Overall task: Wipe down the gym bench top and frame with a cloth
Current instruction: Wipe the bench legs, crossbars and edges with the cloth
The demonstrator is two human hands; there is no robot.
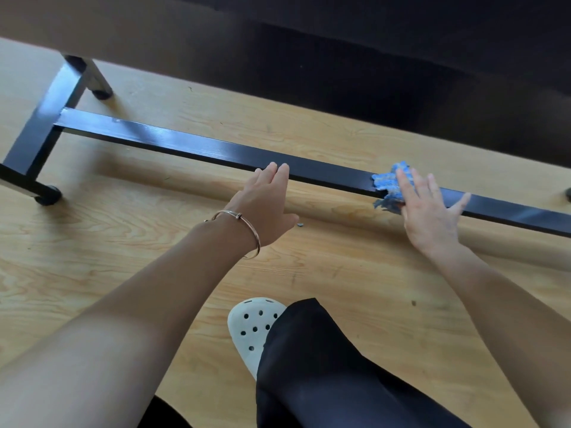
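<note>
My right hand [429, 208], fingers spread, presses the blue cloth [387, 188] onto the frame bar [191, 146] — three o'clock from my left hand [265, 205]. Its fingers lie straight, tips at the bar.

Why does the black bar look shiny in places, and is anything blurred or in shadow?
Head view: pale glare streaks the frame bar left of the left hand; the bench underside at top lies in deep shadow; the bench leg at far left is smeared by blur.

frame bar [191, 146] glossy black; cloth [387, 186] blue, mottled; floor [92, 242] light wood grain; clog [250, 329] white; bracelet [247, 230] rose-gold; trousers [309, 366] black.
</note>
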